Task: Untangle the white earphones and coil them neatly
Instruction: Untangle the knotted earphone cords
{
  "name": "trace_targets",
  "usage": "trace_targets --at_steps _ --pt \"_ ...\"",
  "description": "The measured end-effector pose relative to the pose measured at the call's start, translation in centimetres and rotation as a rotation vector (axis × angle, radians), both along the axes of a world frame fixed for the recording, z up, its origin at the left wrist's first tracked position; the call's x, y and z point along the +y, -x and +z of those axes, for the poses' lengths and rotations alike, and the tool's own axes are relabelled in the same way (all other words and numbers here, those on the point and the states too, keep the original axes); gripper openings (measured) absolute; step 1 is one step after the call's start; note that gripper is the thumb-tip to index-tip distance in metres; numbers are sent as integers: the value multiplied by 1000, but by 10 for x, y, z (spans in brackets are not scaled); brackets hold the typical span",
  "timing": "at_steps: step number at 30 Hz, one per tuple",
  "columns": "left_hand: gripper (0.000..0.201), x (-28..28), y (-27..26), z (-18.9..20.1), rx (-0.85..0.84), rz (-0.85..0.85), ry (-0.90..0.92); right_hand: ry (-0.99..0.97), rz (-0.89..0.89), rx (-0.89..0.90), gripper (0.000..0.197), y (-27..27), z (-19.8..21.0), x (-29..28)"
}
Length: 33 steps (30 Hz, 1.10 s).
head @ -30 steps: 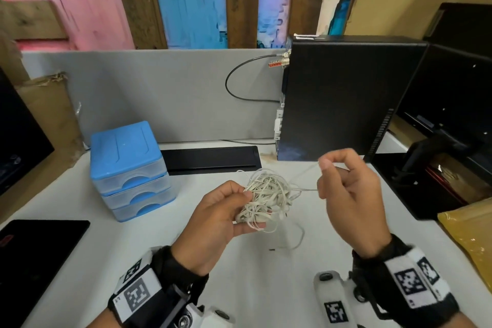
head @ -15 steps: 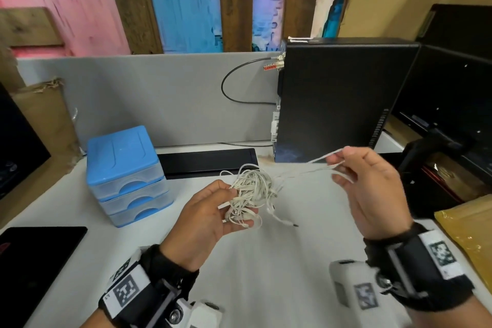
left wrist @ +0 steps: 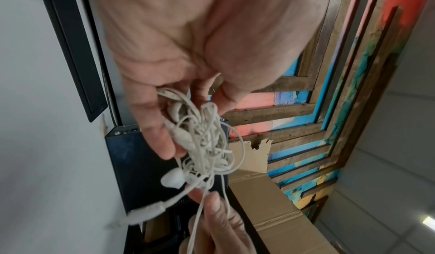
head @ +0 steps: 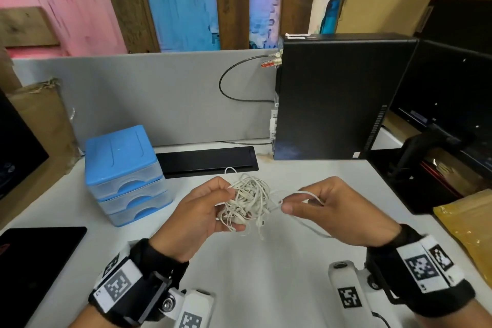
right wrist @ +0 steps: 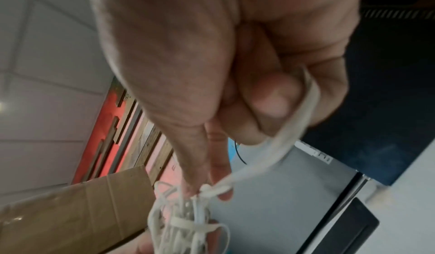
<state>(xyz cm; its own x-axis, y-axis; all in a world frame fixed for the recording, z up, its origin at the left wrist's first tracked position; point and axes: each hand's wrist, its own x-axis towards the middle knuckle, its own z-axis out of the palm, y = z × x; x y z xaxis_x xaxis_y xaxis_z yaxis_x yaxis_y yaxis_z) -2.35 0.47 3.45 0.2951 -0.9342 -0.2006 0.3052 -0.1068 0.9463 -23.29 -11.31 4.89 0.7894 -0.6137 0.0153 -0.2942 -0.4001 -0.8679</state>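
Here, right hand: pinches one freed strand, looped over its fingers.
Left hand: grips the white earphones (a knotted wad).
Relation: wad just left of the right fingertips, strand running rightward.

In the head view we cannot follow any single strand through the white earphones, and the left hand hides the tangle's near side. In the right wrist view the cord is smeared by blur, and the right hand is cut off at the top edge.
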Motion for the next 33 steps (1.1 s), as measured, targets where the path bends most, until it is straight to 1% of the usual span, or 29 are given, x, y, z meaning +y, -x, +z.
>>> trace_targets --at_steps 2,4,5,8,11,12,13,14,17,18,20,23,25,26,27,28,29,31,32,33 --pt "23 0 0 -1 -20 -8 -11 -11 -26 10 24 -1 -2 0" --pt "23 0 0 -2 -39 -23 -23 -30 -46 3 35 -1 -3 0" --pt "22 0 0 -2 -47 -30 -27 -21 -33 -11 35 -2 -3 2" --pt "23 0 2 -3 -64 -49 -27 28 30 -90 22 -7 -7 4" --pt "24 0 5 -4 -71 -53 -30 15 34 -150 18 -8 -8 5" --pt "23 0 6 -4 -71 -56 -30 20 11 -169 17 -9 -8 5" --pt "23 0 6 -4 -63 -58 -29 44 -43 -198 16 -10 -9 5" --pt "23 -1 7 -3 -53 -60 -30 83 -133 -242 16 -11 -12 2" --pt "24 -2 7 -4 -11 -57 -36 161 -491 -408 21 -16 -18 -7" --pt "23 -2 8 -3 -5 -59 -36 161 -575 -454 22 -16 -20 -9" --pt "22 -1 9 -3 4 -78 -28 113 -672 -528 22 -18 -20 -7" --pt "28 -1 11 -2 9 -87 -41 43 -721 -609 20 -22 -21 0" --pt "32 -1 9 -2 39 -72 -45 -73 -690 -666 20 -24 -21 4" --pt "25 -1 9 -2 72 -78 -38 -174 -619 -707 21 -25 -19 6" --pt "9 0 8 -1 128 -96 -26 -289 -522 -745 21 -25 -16 8" --pt "13 1 8 -1 180 -116 -11 -386 -423 -759 21 -25 -13 11" --pt "30 3 9 -2 217 -147 -6 -437 -341 -739 19 -25 -11 15" --pt "57 3 12 -5 232 -198 -11 -401 -242 -641 11 -25 -11 20" --pt "61 3 14 -7 208 -228 -8 -355 -215 -593 10 -26 -12 22" --pt "58 3 17 -7 170 -255 -4 -311 -192 -559 11 -26 -13 24"
